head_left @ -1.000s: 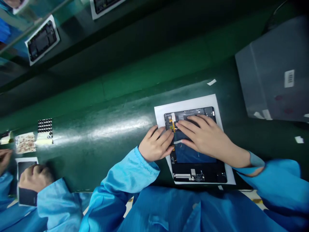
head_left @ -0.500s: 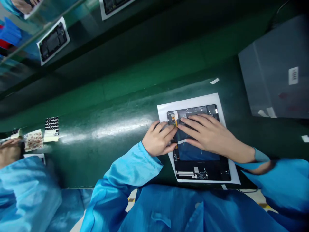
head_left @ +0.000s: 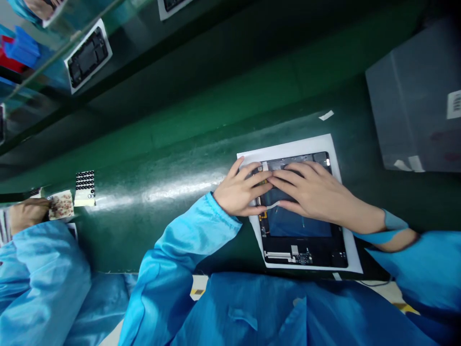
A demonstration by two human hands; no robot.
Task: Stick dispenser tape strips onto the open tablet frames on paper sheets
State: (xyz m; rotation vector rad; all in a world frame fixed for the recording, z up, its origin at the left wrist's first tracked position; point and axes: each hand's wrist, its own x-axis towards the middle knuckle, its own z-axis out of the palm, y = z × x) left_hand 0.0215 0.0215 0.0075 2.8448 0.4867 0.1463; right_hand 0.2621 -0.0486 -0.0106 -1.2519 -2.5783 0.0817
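Observation:
An open tablet device (head_left: 302,244), its inner parts and a circuit board showing, lies on a white sheet (head_left: 353,247) on the green bench. My left hand (head_left: 241,191) rests over its left edge with fingers spread. Across the upper part of the device lies my right hand (head_left: 309,190), palm down and fingers stretched out. The two hands' fingertips meet near an orange flex cable. A thin whitish strip (head_left: 272,205) runs between the two thumbs; whether either thumb presses it I cannot tell. My fingers hide much of the device's upper half.
A grey box (head_left: 406,105) with a label stands at the right. Beyond the bench, a raised shelf carries another open device (head_left: 88,57) on a white sheet. At the left, a co-worker's hand (head_left: 29,214) is near a card of black round pads (head_left: 85,185).
My left hand has spread its fingers and shifted up over the device's upper left part, its fingertips now meeting the right hand's. The right hand has barely moved. The view has shifted slightly.

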